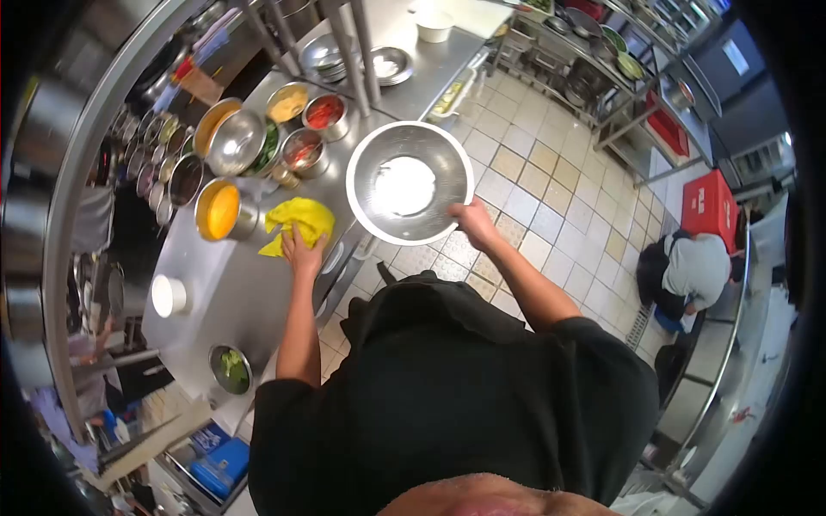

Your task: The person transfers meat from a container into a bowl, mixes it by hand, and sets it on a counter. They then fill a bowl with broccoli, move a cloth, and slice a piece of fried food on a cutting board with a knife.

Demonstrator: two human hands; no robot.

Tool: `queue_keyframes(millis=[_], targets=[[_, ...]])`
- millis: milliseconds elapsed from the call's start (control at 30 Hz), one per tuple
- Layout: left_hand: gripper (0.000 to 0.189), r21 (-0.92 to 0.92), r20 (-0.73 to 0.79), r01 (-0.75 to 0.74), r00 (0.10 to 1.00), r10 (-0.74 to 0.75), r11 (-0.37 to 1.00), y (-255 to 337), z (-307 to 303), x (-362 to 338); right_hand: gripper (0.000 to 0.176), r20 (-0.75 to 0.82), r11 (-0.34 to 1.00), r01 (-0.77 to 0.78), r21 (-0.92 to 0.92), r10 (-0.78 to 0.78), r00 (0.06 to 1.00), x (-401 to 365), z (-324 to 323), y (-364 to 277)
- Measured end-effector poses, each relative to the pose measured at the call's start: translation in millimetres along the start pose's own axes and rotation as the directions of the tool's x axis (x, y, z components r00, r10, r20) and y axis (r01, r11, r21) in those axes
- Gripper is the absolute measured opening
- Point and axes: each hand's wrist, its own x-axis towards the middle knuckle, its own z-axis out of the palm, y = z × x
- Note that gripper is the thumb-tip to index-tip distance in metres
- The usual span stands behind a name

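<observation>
My right hand (pixel 475 225) grips the rim of a large steel bowl (pixel 366 198), which is held up in front of me beside the counter edge. Its inside shows a bright reflection and no contents that I can make out. On the steel counter, my left hand (pixel 303 251) has its fingers on a bunched yellow cloth (pixel 301 215). Just left of the cloth stands a steel pot of orange-yellow liquid (pixel 223 211). Behind it are steel containers with chopped red food (pixel 324 112) and yellow food (pixel 287 103).
A white tub (pixel 169 296) and a small bowl of greens (pixel 231 368) stand on the counter (pixel 215 284). Metal posts (pixel 365 60) rise at its back. A crouching person (pixel 695 271) is at the right, near a red box (pixel 711 206). Tiled floor (pixel 551 232) lies between.
</observation>
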Motion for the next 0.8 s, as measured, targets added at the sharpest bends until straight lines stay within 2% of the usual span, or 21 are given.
queue_keyframes(millis=[100,133,167,233,300,367,467,567,600,700,733,800], targets=[[0.054,-0.116,-0.103,-0.033,0.994,0.021,0.993,12,24,17,0.033,-0.203,0.998,-0.021,0.059,0.033,0.979,-25,-73,-31],[0.041,-0.117,-0.195,-0.101,0.978,0.077,0.988,31,26,17,0.032,-0.266,0.995,0.010,0.101,0.018,0.964,-26,-95,-27],[0.040,-0.110,-0.185,-0.123,0.978,0.101,0.986,46,33,18,0.032,-0.325,0.989,0.036,0.144,0.013,0.946,-27,-118,-17],[0.038,-0.084,-0.156,-0.164,0.976,0.150,0.983,71,48,22,0.029,-0.397,0.982,-0.012,0.186,0.086,0.914,-25,-162,2],[0.041,-0.105,-0.085,-0.232,0.971,0.223,0.967,103,68,43,0.030,-0.436,0.962,0.045,0.271,0.081,0.896,-22,-188,13],[0.043,-0.141,0.012,-0.269,0.962,0.273,0.953,152,76,64,0.032,-0.508,0.961,0.065,0.270,0.085,0.857,-15,-206,18],[0.046,-0.186,0.104,-0.349,0.923,0.371,0.919,224,100,101,0.039,-0.517,0.921,0.015,0.390,0.205,0.831,0,-227,-1],[0.047,-0.262,0.039,-0.471,0.867,0.497,0.842,291,145,138,0.040,-0.530,0.901,0.002,0.434,0.254,0.809,25,-270,-1],[0.052,-0.295,0.088,-0.443,0.870,0.486,0.847,313,160,150,0.039,-0.537,0.890,-0.009,0.456,0.283,0.795,31,-284,-4],[0.056,-0.371,0.018,-0.434,0.881,0.473,0.821,362,225,187,0.038,-0.563,0.851,-0.033,0.524,0.376,0.736,38,-324,-19],[0.061,-0.434,0.117,-0.381,0.875,0.470,0.817,383,231,203,0.038,-0.570,0.833,-0.040,0.552,0.412,0.711,43,-342,-14],[0.070,-0.478,0.108,-0.388,0.865,0.491,0.788,417,254,232,0.037,-0.593,0.784,-0.007,0.620,0.475,0.651,46,-379,12]])
